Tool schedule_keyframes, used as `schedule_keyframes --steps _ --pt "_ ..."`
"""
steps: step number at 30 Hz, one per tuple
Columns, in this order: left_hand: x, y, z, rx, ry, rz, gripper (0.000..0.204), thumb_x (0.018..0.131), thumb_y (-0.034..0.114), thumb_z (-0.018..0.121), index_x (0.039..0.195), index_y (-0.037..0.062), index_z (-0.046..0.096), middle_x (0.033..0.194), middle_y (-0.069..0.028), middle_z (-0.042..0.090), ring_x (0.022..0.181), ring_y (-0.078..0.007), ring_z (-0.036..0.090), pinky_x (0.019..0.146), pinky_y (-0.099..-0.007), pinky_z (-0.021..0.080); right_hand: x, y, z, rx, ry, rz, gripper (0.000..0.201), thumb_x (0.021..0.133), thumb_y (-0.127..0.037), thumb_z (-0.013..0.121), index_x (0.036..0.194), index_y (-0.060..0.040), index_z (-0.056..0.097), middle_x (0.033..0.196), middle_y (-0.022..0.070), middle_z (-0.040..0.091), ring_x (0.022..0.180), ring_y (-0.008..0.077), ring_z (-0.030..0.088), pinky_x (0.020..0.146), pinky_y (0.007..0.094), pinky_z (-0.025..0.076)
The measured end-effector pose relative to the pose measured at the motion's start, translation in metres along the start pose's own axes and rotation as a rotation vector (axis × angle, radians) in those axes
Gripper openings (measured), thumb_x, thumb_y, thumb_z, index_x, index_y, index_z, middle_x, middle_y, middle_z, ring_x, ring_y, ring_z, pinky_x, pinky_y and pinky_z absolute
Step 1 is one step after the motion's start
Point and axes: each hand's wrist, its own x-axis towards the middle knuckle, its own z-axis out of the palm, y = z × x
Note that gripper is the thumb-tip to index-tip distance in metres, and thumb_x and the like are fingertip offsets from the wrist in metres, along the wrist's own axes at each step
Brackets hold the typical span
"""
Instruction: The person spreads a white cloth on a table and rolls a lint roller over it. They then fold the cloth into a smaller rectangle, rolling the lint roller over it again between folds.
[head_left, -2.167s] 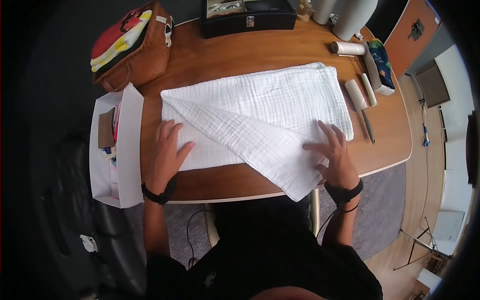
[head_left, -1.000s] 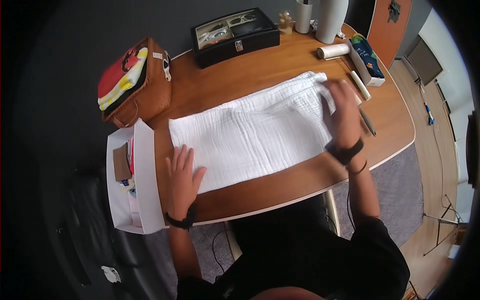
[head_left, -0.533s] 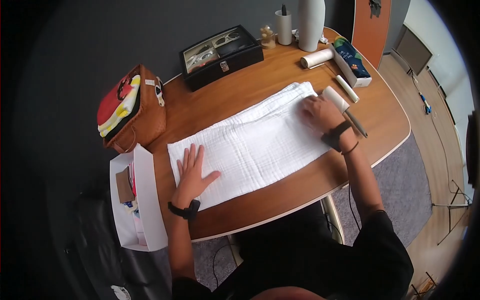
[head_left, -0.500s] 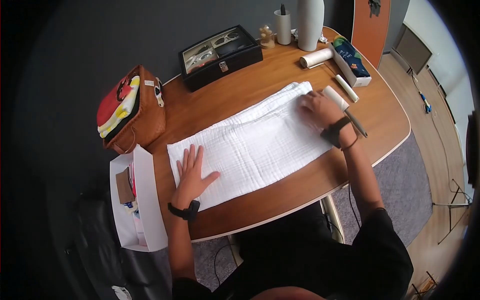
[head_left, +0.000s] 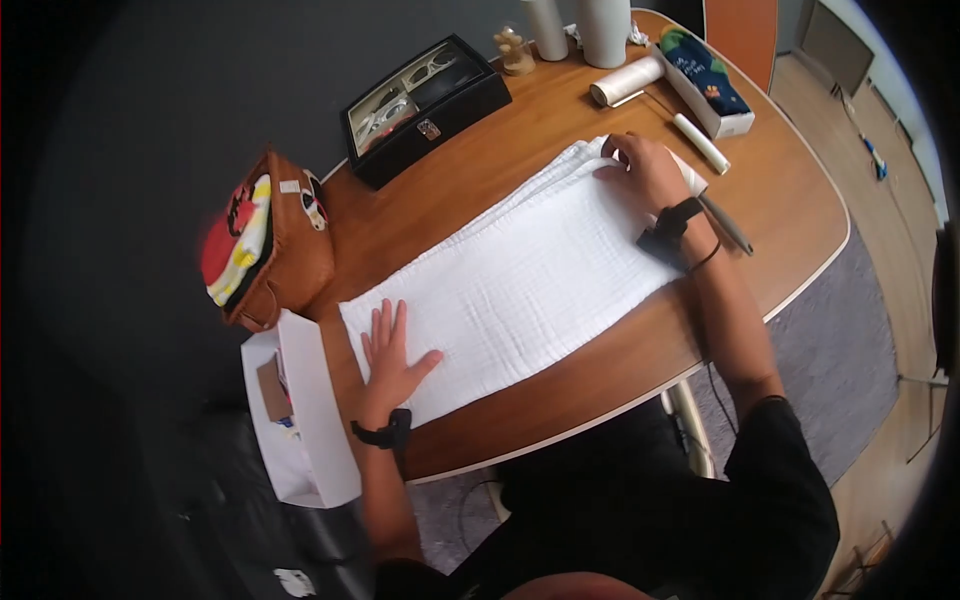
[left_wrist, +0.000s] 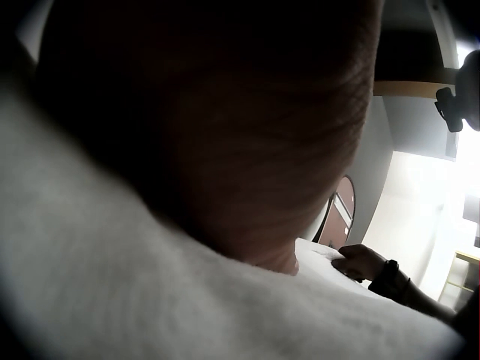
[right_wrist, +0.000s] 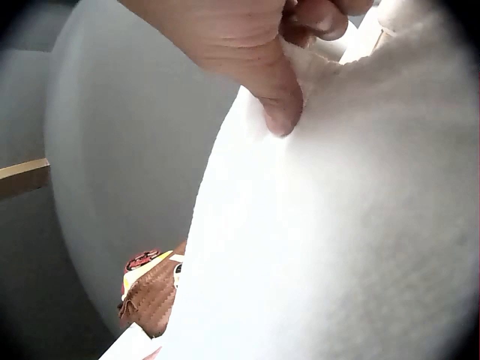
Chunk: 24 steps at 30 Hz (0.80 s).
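Note:
A white muslin cloth [head_left: 520, 270], folded in layers, lies across the wooden table [head_left: 455, 218]. On its near left end rests my left hand [head_left: 395, 360], palm down with fingers spread; the left wrist view shows the palm [left_wrist: 247, 165] close against the fabric. My right hand [head_left: 645, 170] is at the far right corner, where the layered edges gather. In the right wrist view the thumb [right_wrist: 283, 112] presses on the cloth [right_wrist: 322, 225] with the other fingers curled behind, pinching its edge.
A lint roller's handle [head_left: 728, 222] shows beside my right hand. Behind it are a white roll [head_left: 628, 82], a small white tube [head_left: 702, 143] and a sock box [head_left: 735, 124]. A glasses case [head_left: 430, 110], a basket of clothes [head_left: 295, 235] and a white box [head_left: 325, 430] stand left and back.
The cloth's diagonal flap has been laid over to the right and flattened. My left hand has moved onto the cloth, and my right hand has gone up to its far right corner.

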Motion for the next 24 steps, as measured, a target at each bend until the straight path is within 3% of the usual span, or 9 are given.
schedule_keyframes --steps 4,7,15,16,17,19,21,23,24 --pt "0.005 0.002 -0.005 -0.006 -0.019 -0.013 0.113 0.093 0.057 0.08 0.176 0.01 0.019 0.183 -0.0231 0.011 0.169 -0.0436 0.006 0.13 -0.0681 0.002 -0.007 0.012 -0.005 0.083 0.032 -0.101 0.043 0.085 -0.014 0.086 0.123 -0.0027 0.071 0.106 0.018 0.076 0.102 0.0373 0.073 0.092 0.0464 0.058" --pt "0.014 -0.002 -0.001 -0.006 -0.031 -0.036 0.112 0.094 0.057 0.08 0.177 0.0131 0.018 0.184 -0.02 0.009 0.169 -0.0433 0.003 0.13 -0.07 0.003 -0.014 0.004 -0.038 0.142 -0.018 0.058 0.042 0.088 -0.015 0.085 0.125 -0.0019 0.071 0.106 0.0185 0.076 0.102 0.0369 0.073 0.09 0.0456 0.058" --pt "0.034 -0.009 -0.014 0.026 -0.052 -0.097 0.111 0.095 0.054 0.079 0.177 0.0161 0.014 0.185 -0.0189 0.005 0.169 -0.0422 0.002 0.131 -0.0681 0.002 -0.023 0.017 -0.067 0.289 -0.154 -0.079 0.031 0.096 -0.024 0.08 0.118 -0.0028 0.076 0.094 0.0138 0.079 0.083 0.0273 0.074 0.077 0.0403 0.057" --pt "0.034 -0.01 -0.016 0.031 -0.071 -0.108 0.111 0.095 0.053 0.079 0.177 0.0163 0.014 0.185 -0.0188 0.005 0.169 -0.042 0.002 0.131 -0.0674 0.002 -0.021 0.027 -0.067 0.335 -0.047 -0.102 0.026 0.097 -0.025 0.079 0.111 -0.0036 0.078 0.087 0.0094 0.076 0.077 0.0203 0.068 0.072 0.0362 0.054" --pt "0.033 -0.011 -0.017 0.033 -0.075 -0.101 0.111 0.095 0.053 0.079 0.177 0.0163 0.014 0.185 -0.0188 0.005 0.169 -0.042 0.002 0.131 -0.0674 0.002 -0.02 0.035 -0.067 0.334 -0.042 -0.095 0.026 0.097 -0.025 0.079 0.111 -0.0036 0.078 0.087 0.0094 0.076 0.077 0.0203 0.068 0.072 0.0362 0.054" --pt "0.034 -0.009 -0.017 0.048 -0.074 -0.091 0.113 0.095 0.053 0.08 0.177 0.0133 0.014 0.184 -0.0192 0.007 0.169 -0.0424 0.002 0.131 -0.0673 0.003 -0.016 0.04 -0.071 0.457 0.217 0.054 0.023 0.097 -0.026 0.079 0.107 -0.0046 0.079 0.082 0.0061 0.073 0.074 0.0157 0.063 0.07 0.034 0.052" --pt "0.037 -0.003 -0.016 0.082 -0.069 -0.109 0.11 0.096 0.051 0.079 0.176 0.011 0.016 0.183 -0.0207 0.011 0.169 -0.0433 0.005 0.131 -0.0675 0.004 -0.022 0.035 -0.073 0.387 0.23 0.038 0.025 0.096 -0.028 0.081 0.105 -0.0048 0.079 0.079 0.0048 0.071 0.072 0.0141 0.062 0.069 0.0337 0.052" --pt "0.037 0.017 -0.023 0.119 -0.073 -0.142 0.107 0.097 0.048 0.078 0.176 0.0086 0.019 0.182 -0.0221 0.015 0.168 -0.0441 0.009 0.131 -0.0677 0.005 -0.027 0.017 -0.069 0.371 -0.204 -0.002 0.028 0.094 -0.031 0.082 0.102 -0.0046 0.078 0.08 0.0077 0.072 0.073 0.018 0.065 0.07 0.0359 0.052" --pt "0.042 0.031 -0.025 0.131 -0.029 -0.013 0.101 0.098 0.046 0.077 0.174 0.0064 0.022 0.181 -0.0238 0.019 0.168 -0.0443 0.012 0.131 -0.0671 0.007 -0.032 0.002 -0.068 0.19 -0.296 -0.06 0.032 0.092 -0.036 0.083 0.098 -0.0048 0.079 0.082 0.0125 0.074 0.077 0.0258 0.07 0.073 0.0397 0.055"
